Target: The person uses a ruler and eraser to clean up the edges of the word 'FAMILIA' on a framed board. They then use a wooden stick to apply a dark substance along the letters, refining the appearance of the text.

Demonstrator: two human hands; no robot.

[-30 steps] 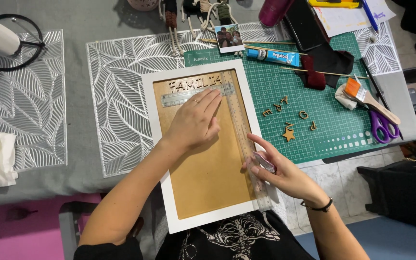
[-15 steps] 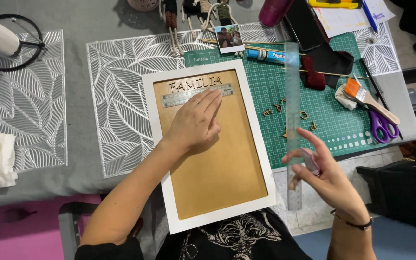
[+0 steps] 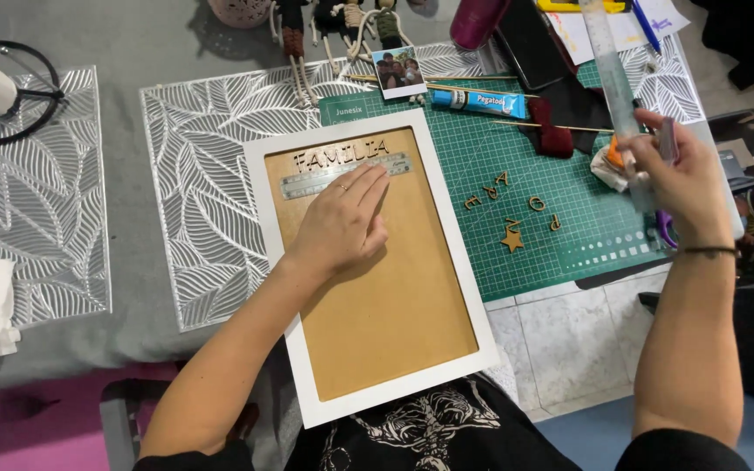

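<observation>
Left hand (image 3: 339, 228) flat, fingers open, pressing metal ruler (image 3: 345, 177) on white frame (image 3: 368, 262); right hand (image 3: 682, 174), at 2 o'clock, grip closed around clear ruler (image 3: 614, 78).

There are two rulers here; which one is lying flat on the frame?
The short metal ruler under the left hand lies flat; the long clear ruler is lifted by the right hand.
</observation>
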